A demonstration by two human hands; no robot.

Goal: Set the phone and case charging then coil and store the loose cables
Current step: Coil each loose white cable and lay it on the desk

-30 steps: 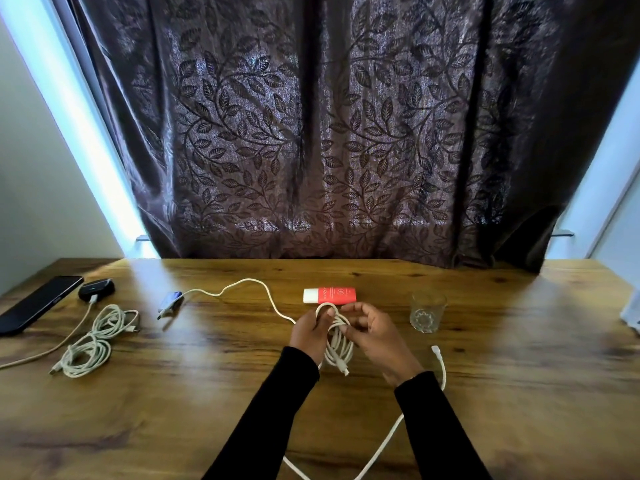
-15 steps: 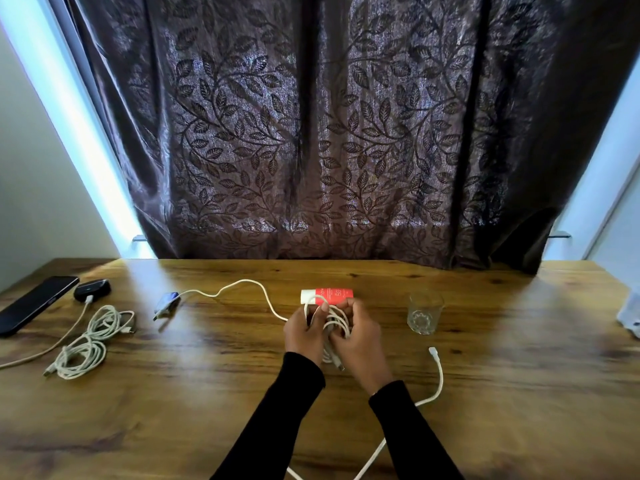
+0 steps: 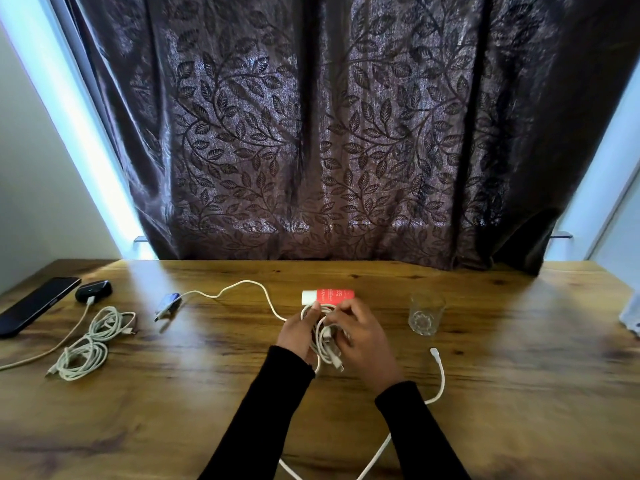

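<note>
Over the last second both hands have drawn together and edged toward the red tube (image 3: pixel 329 296): the left hand (image 3: pixel 298 336) grips the gathered loops of the white cable (image 3: pixel 323 336) while the right hand (image 3: pixel 360 336), fingers curled, pinches a strand at the top of the bundle, apparently laying on another turn. That suggests the coil is growing, though a tail toward the small adapter (image 3: pixel 168 303) remains loose. The phone (image 3: pixel 34 304) and black case (image 3: pixel 94 290) lie far left, the case plugged in, beside a finished cable bundle (image 3: pixel 91 341).
</note>
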